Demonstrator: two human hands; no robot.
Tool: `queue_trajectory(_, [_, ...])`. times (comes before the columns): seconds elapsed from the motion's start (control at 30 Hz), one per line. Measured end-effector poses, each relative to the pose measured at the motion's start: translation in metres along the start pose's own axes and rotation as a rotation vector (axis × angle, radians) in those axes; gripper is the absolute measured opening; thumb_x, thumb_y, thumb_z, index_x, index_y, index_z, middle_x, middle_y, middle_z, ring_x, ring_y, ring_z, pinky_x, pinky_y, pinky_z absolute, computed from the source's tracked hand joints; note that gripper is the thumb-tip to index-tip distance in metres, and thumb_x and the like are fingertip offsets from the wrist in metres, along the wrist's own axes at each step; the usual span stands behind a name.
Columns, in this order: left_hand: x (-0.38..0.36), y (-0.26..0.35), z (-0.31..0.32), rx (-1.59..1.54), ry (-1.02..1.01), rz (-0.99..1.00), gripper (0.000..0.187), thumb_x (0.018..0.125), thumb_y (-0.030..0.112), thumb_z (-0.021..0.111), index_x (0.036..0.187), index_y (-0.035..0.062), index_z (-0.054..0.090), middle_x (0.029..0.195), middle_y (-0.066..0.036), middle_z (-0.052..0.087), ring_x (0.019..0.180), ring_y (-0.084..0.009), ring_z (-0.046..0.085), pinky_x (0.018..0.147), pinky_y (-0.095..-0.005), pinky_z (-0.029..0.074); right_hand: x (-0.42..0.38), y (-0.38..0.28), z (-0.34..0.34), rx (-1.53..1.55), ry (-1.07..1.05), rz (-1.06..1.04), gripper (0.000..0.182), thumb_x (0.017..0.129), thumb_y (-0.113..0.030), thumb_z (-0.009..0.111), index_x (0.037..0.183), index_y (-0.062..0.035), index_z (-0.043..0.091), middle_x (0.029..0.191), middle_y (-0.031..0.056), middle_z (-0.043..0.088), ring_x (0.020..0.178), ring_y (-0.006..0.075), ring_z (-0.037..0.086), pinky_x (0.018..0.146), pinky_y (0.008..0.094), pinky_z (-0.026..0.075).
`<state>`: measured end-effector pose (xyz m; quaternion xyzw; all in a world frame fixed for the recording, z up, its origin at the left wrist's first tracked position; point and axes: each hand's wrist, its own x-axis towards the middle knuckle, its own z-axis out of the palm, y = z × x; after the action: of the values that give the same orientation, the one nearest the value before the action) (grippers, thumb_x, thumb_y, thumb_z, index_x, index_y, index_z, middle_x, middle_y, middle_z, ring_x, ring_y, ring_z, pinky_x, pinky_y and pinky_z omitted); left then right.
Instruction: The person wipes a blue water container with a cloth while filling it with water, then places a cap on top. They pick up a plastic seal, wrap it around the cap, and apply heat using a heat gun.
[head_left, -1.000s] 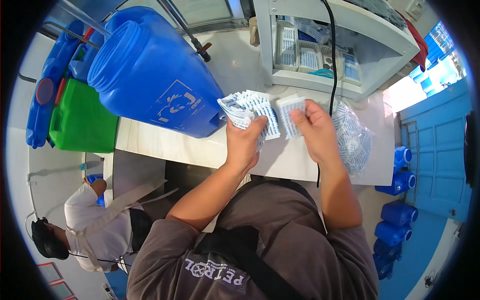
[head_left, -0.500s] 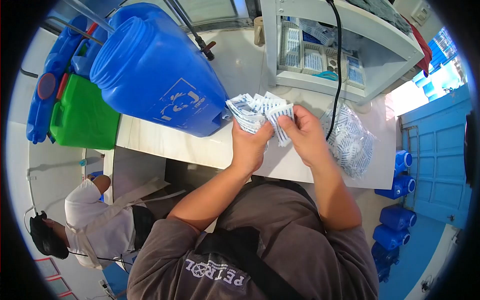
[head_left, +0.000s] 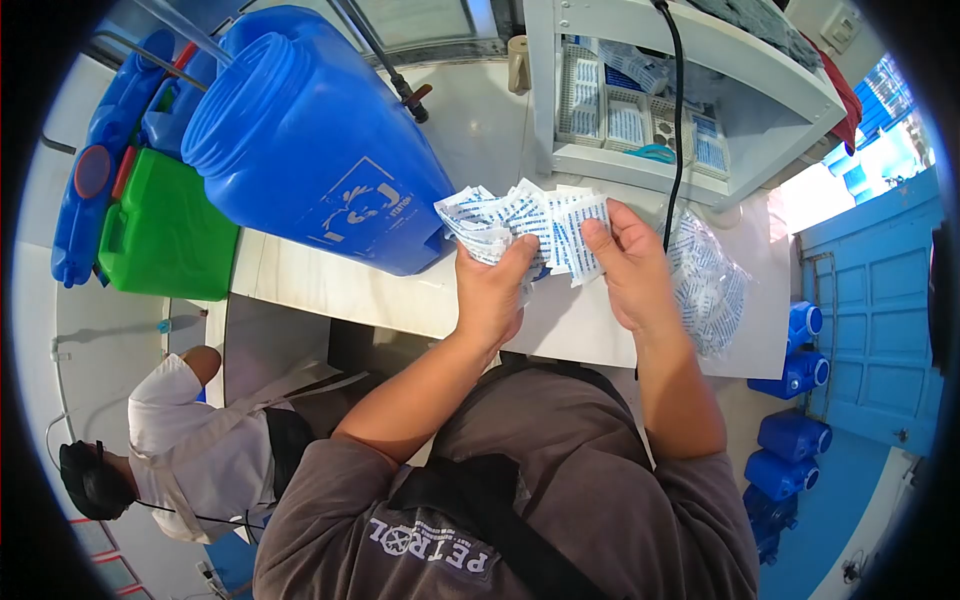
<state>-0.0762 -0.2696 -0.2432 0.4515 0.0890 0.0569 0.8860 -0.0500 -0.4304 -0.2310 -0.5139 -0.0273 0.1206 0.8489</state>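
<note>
A fanned stack of small white packets with blue print point(head_left: 490, 222) is gripped in my left hand point(head_left: 493, 285), its thumb pressed across the front. My right hand point(head_left: 634, 265) pinches the packets at the right end of the fan point(head_left: 578, 235) between thumb and fingers. Both hands are raised over the front part of the white counter point(head_left: 380, 300). A clear plastic bag of similar printed packets point(head_left: 708, 290) lies on the counter to the right of my right hand.
Left of my hands stands a large blue water container point(head_left: 320, 150), with a green jug point(head_left: 165, 225) beyond it. A white shelf unit point(head_left: 545, 90) holds baskets of packets; a black cable point(head_left: 679, 120) hangs before it. Another person point(head_left: 190, 440) is at lower left. Blue jugs point(head_left: 795, 435) line the right.
The packets are spread wider. My right hand has moved right, away from my left hand, with packets still between its fingers. The left hand has shifted slightly left.
</note>
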Motion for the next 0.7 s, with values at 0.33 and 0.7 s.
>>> queue_trajectory(0.33, [-0.006, 0.006, -0.002, -0.096, -0.034, -0.102, 0.032, 0.094, 0.0, 0.062, 0.125, 0.0041, 0.056, 0.116, -0.006, 0.067, 0.106, -0.0166, 0.065, 0.094, -0.0326, 0.051, -0.001, 0.003, -0.001, -0.431, -0.019, -0.14, 0.023, 0.102, -0.017, 0.061, 0.117, 0.0008, 0.064, 0.101, 0.0042, 0.07, 0.09, 0.0084, 0.061, 0.081, 0.0277, 0.05])
queue_trajectory(0.7, [0.001, 0.003, -0.002, -0.062, -0.002, -0.017, 0.032, 0.095, 0.001, 0.058, 0.127, 0.0039, 0.055, 0.118, -0.008, 0.065, 0.109, -0.0202, 0.065, 0.096, -0.0364, 0.053, 0.018, 0.003, -0.005, -0.189, -0.042, -0.089, 0.022, 0.103, -0.014, 0.059, 0.119, 0.0005, 0.064, 0.106, 0.0045, 0.07, 0.093, 0.0091, 0.063, 0.083, 0.0266, 0.05])
